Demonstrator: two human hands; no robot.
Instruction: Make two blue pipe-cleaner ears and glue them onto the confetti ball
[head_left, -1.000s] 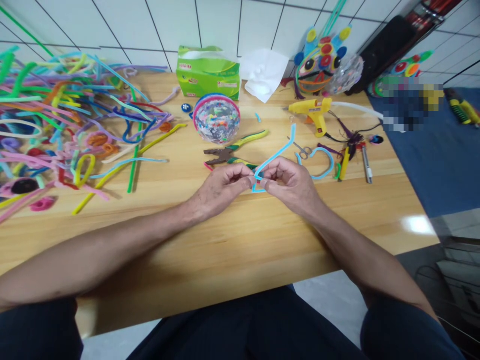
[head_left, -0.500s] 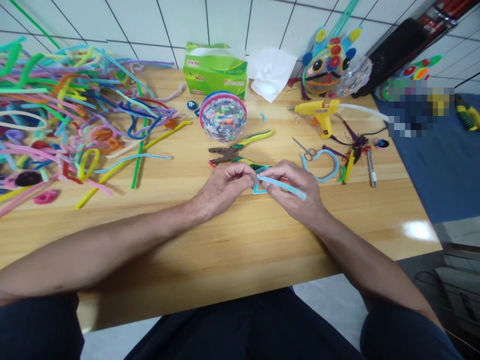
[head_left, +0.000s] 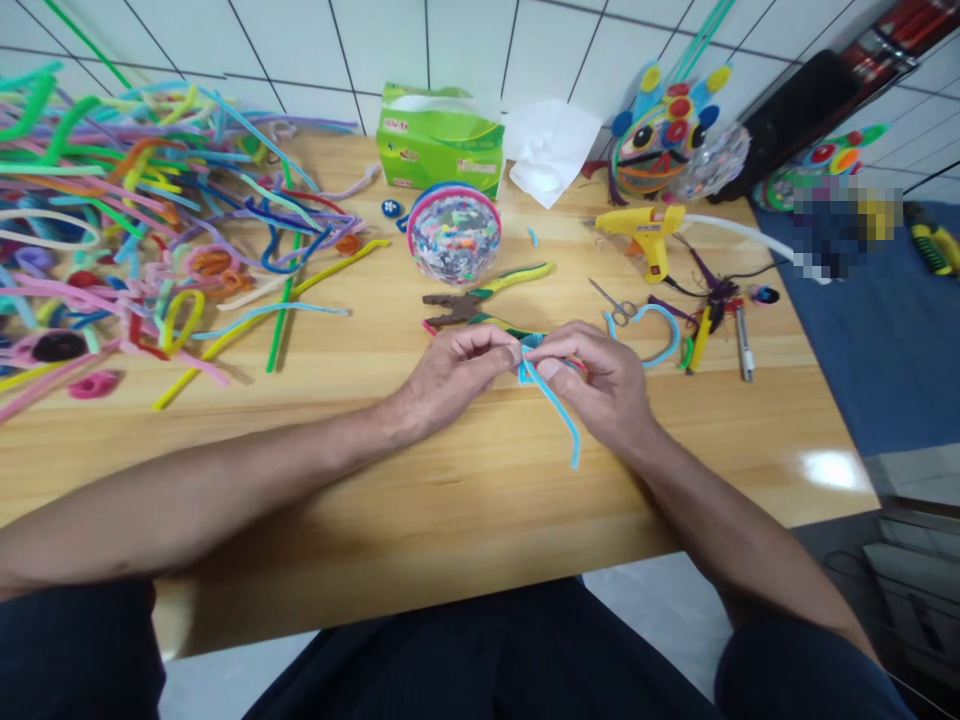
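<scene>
A light blue pipe cleaner (head_left: 559, 408) is pinched between my two hands above the wooden table. My left hand (head_left: 466, 368) grips it by thumb and forefinger near a small bent loop. At the same spot my right hand (head_left: 598, 378) pinches it, fingertips almost touching the left ones. Its free end hangs down toward me, curving below the right fingers. Part of the bent loop is hidden behind the fingertips. Just beyond the hands lie pliers (head_left: 459, 306) with yellow-green handles, partly covered by my fingers.
A heap of coloured pipe cleaners (head_left: 150, 220) covers the left. Behind stand a decorated round ball (head_left: 454, 235) and a green tissue pack (head_left: 441, 145). To the right lie a yellow glue gun (head_left: 641, 235), small scissors (head_left: 616, 306), a curved blue pipe cleaner (head_left: 671, 340) and a utility knife (head_left: 744, 345).
The pipe cleaner's free end has swung from lying across my right fingers to hanging downward. Both hands stay close together, still pinching. The whole view has shifted slightly.
</scene>
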